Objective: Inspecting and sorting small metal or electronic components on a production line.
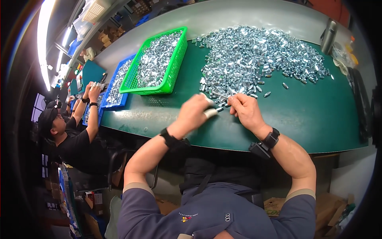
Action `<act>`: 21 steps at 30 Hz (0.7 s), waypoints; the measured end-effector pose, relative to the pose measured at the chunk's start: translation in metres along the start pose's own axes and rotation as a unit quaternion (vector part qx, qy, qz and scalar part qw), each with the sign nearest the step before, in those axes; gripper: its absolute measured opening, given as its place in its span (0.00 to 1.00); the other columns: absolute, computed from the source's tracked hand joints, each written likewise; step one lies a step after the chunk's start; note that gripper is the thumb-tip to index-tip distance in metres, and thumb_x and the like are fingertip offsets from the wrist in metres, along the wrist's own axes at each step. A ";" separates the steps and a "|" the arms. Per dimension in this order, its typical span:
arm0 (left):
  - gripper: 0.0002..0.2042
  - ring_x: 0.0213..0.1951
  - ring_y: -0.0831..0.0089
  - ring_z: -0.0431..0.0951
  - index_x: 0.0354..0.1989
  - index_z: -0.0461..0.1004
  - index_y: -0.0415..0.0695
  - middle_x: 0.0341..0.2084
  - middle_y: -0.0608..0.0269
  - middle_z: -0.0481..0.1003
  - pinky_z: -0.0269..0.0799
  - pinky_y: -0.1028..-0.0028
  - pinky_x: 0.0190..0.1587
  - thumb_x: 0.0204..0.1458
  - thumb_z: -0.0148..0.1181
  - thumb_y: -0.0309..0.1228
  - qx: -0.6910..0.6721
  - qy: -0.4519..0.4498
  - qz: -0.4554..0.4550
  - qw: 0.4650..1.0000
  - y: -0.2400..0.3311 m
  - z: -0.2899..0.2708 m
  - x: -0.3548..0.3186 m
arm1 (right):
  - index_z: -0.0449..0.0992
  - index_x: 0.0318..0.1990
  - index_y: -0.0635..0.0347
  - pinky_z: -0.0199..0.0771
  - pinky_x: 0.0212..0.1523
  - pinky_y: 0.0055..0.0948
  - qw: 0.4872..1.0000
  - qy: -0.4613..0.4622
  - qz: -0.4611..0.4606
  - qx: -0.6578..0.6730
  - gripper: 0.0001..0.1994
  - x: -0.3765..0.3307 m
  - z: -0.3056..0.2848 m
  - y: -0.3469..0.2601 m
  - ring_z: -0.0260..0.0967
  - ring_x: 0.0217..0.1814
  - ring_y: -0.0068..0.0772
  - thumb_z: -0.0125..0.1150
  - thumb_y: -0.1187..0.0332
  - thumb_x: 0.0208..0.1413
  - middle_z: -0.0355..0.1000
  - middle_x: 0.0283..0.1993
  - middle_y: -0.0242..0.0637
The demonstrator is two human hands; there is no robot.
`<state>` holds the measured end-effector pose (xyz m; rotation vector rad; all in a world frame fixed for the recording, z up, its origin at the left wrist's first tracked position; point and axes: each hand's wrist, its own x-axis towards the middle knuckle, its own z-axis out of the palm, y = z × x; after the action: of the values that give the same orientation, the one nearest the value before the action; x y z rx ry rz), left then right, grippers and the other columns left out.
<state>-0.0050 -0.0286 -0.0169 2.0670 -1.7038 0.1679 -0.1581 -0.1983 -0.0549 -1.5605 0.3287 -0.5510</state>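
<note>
A broad heap of small shiny metal sleeve-like pieces [238, 55] covers the far part of the green tabletop. At the heap's near edge is my left hand [193, 111], with white covers on its thumb and a finger. Those two covered tips stand apart, and I see nothing held between them. A small metal piece [220, 109] lies just beside the thumb tip. My right hand [246, 111] pinches a thin metal rod [220, 95] between thumb and forefinger; the rod points left toward the left hand. A few loose pieces [267, 94] lie near the right hand.
A green plastic basket [169, 75] full of similar pieces stands at the left, partly over a blue tray [113, 104]. A metal flask [328, 36] and a plastic bag [343, 53] are at the far right. Another person [75, 133] works at the left.
</note>
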 end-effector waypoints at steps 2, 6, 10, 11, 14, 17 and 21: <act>0.10 0.39 0.56 0.79 0.41 0.82 0.44 0.35 0.58 0.77 0.76 0.63 0.43 0.51 0.73 0.29 0.002 -0.048 -0.023 0.999 0.012 0.008 0.000 | 0.79 0.33 0.64 0.66 0.25 0.24 1.000 0.001 0.001 -0.019 0.17 -0.001 -0.001 0.003 0.67 0.22 0.18 0.57 0.59 0.70 0.75 0.22 0.30; 0.09 0.36 0.59 0.79 0.40 0.82 0.42 0.33 0.59 0.76 0.76 0.64 0.41 0.52 0.73 0.28 -0.050 -0.010 -0.053 0.997 -0.002 0.009 -0.006 | 0.80 0.35 0.64 0.67 0.25 0.26 0.999 -0.011 0.014 -0.034 0.15 0.002 0.002 0.003 0.68 0.22 0.19 0.59 0.60 0.68 0.76 0.22 0.31; 0.08 0.35 0.63 0.79 0.40 0.81 0.40 0.34 0.59 0.76 0.77 0.68 0.38 0.53 0.72 0.26 -0.101 0.017 -0.098 0.990 -0.011 0.002 -0.013 | 0.81 0.35 0.63 0.68 0.26 0.27 0.998 -0.033 0.014 -0.056 0.14 -0.002 0.003 0.000 0.69 0.23 0.20 0.59 0.61 0.67 0.77 0.23 0.32; 0.08 0.34 0.65 0.79 0.40 0.81 0.39 0.34 0.59 0.76 0.77 0.69 0.37 0.53 0.71 0.25 -0.111 0.022 -0.100 0.989 -0.012 0.002 -0.014 | 0.81 0.35 0.63 0.68 0.26 0.27 0.998 -0.033 0.014 -0.055 0.14 -0.002 0.003 0.000 0.69 0.23 0.20 0.59 0.61 0.67 0.77 0.23 0.32; 0.07 0.33 0.67 0.80 0.40 0.81 0.39 0.34 0.60 0.77 0.77 0.71 0.37 0.54 0.70 0.23 -0.130 0.034 -0.105 0.985 -0.012 0.001 -0.015 | 0.81 0.34 0.63 0.68 0.26 0.28 0.997 -0.045 0.020 -0.067 0.14 -0.002 0.002 -0.003 0.70 0.23 0.20 0.59 0.62 0.66 0.77 0.23 0.32; 0.07 0.31 0.64 0.78 0.38 0.81 0.41 0.31 0.61 0.76 0.74 0.67 0.34 0.53 0.72 0.26 -0.143 0.061 -0.092 0.984 -0.008 0.003 -0.015 | 0.81 0.34 0.63 0.68 0.26 0.28 0.996 -0.051 0.027 -0.074 0.14 -0.003 0.002 -0.005 0.70 0.23 0.21 0.59 0.62 0.66 0.77 0.22 0.32; 0.07 0.31 0.66 0.78 0.38 0.81 0.40 0.32 0.60 0.76 0.75 0.68 0.34 0.53 0.71 0.25 -0.175 0.065 -0.110 0.976 -0.008 0.002 -0.015 | 0.81 0.34 0.63 0.68 0.26 0.28 0.996 -0.046 0.025 -0.070 0.14 -0.003 0.001 -0.006 0.70 0.23 0.21 0.58 0.61 0.66 0.77 0.22 0.32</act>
<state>-0.0009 -0.0144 -0.0266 1.9134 -1.3082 -0.0633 -0.1608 -0.1951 -0.0490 -1.7023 0.3410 -0.4240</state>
